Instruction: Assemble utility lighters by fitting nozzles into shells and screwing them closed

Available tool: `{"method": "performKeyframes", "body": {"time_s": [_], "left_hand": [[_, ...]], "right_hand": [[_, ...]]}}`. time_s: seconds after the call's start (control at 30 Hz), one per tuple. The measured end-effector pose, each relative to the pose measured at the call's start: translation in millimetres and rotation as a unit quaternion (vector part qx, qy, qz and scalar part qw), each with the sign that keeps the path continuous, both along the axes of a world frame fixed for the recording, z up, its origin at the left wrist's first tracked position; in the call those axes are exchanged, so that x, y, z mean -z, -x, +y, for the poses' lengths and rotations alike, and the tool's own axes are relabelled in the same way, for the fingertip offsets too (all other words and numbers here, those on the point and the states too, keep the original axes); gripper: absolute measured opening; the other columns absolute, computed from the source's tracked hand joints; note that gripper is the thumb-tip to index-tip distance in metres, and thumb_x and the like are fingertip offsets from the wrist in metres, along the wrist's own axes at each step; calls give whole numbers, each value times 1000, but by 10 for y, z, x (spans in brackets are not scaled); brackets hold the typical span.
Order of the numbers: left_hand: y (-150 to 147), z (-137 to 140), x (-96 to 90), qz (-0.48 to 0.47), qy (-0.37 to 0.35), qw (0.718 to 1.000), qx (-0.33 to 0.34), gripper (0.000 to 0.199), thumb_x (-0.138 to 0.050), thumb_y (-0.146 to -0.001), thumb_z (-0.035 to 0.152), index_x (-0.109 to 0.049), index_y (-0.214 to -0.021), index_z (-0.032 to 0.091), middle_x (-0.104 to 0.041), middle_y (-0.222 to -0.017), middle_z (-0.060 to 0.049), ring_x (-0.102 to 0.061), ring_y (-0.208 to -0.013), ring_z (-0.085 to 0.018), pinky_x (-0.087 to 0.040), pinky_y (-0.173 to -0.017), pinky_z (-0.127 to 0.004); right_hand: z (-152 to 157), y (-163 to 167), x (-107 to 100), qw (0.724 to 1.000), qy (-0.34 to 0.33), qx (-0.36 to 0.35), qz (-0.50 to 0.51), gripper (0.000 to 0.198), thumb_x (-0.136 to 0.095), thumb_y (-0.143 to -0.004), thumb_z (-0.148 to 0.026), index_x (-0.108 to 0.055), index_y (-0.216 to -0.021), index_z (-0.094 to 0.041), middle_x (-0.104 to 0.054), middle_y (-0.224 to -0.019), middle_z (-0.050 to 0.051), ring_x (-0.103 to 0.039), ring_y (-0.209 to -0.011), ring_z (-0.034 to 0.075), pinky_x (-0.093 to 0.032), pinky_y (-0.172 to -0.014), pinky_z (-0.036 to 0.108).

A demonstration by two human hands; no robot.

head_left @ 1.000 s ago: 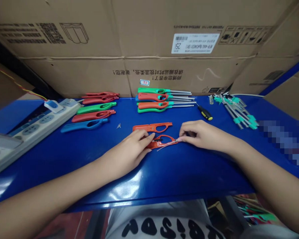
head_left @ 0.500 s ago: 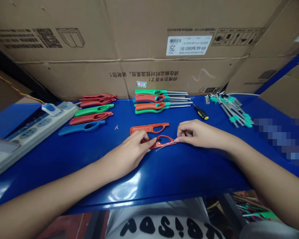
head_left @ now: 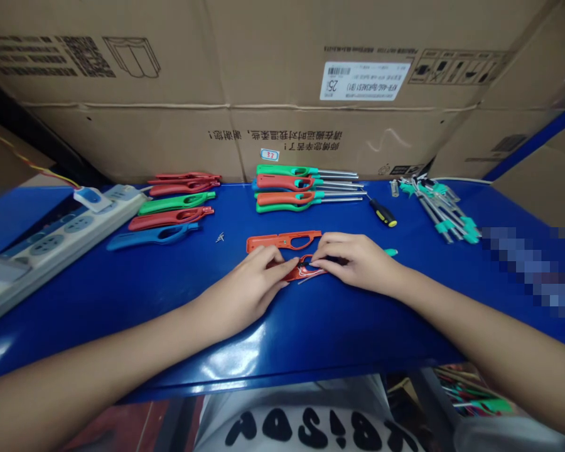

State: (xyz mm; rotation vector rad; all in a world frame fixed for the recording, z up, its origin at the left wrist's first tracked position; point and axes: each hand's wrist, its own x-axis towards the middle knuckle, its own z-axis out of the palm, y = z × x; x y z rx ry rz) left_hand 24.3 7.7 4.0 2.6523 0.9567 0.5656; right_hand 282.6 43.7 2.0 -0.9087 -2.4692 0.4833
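Note:
An orange lighter casing half [head_left: 292, 274] lies on the blue table with its trigger loop to the right. My left hand [head_left: 254, 276] grips its left end, thumb and forefinger pressing near a small black part [head_left: 304, 264] inside. Thin white wires [head_left: 309, 272] run from that part. My right hand [head_left: 353, 258] is closed in a pinch at the black part, over the casing's right end. A teal tip [head_left: 392, 252] shows from behind this hand; the rest of it is hidden. The matching orange half [head_left: 268, 242] lies just behind.
Lighter casings [head_left: 169, 217] in red, green and blue lie at the left, beside a power strip [head_left: 61, 238]. Several lighters with metal tubes [head_left: 287, 199] are at the back. A screwdriver [head_left: 382, 213], metal tubes with teal ends [head_left: 445, 210] and small screws [head_left: 220, 237] lie around.
My right hand has moved left from the casing's right tip and the wire end to the black part. The teal tip has come into view. My left hand stays on the casing.

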Motion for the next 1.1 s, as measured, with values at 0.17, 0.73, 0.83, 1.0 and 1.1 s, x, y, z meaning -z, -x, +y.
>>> {"method": "performKeyframes", "body": {"time_s": [0.17,0.73,0.83,1.0,1.1], "left_hand": [[-4,6,20,-27,26,999,1,39,-49,-101,17,-55,-139,21,-56,-105,-8,-58,-98,-21,-54,-91,-39],[-11,-54,-51,52,10,999,6,38,-41,-104,17,-59,-137,22,-53,-114,-12,-53,-104,-25,-53,-93,-44],[12,-57,-40,76,-12,997,10,40,-44,-102,14,-57,-138,24,-53,-116,-11,-52,-104,-25,-53,-93,-45],[19,-68,-71,108,-26,994,16,39,-44,-101,12,-59,-136,22,-53,-116,-12,-53,-105,-26,-54,-92,-45],[11,-70,-84,113,-29,993,15,40,-45,-100,10,-59,-136,21,-53,-115,-12,-53,-106,-26,-54,-93,-46]], "right_hand": [[-20,17,14,1000,-12,-19,-6,18,-57,-99,-24,-74,-94,-20,-74,-97,6,-70,-90,17,-51,-78,27],[-22,-114,-146,996,58,-58,-35,12,-56,-99,-27,-63,-94,-19,-66,-94,5,-61,-82,15,-45,-73,26],[-5,-131,-136,996,76,-35,-1,13,-56,-99,-28,-62,-94,-18,-64,-89,3,-53,-65,11,-42,-62,24],[-19,-141,-149,996,60,-57,-31,11,-56,-98,-24,-64,-96,-19,-64,-93,4,-56,-73,13,-44,-68,25],[-38,-129,-171,995,43,-75,-53,10,-57,-97,-22,-66,-98,-19,-64,-101,6,-60,-87,16,-46,-77,28]]}}
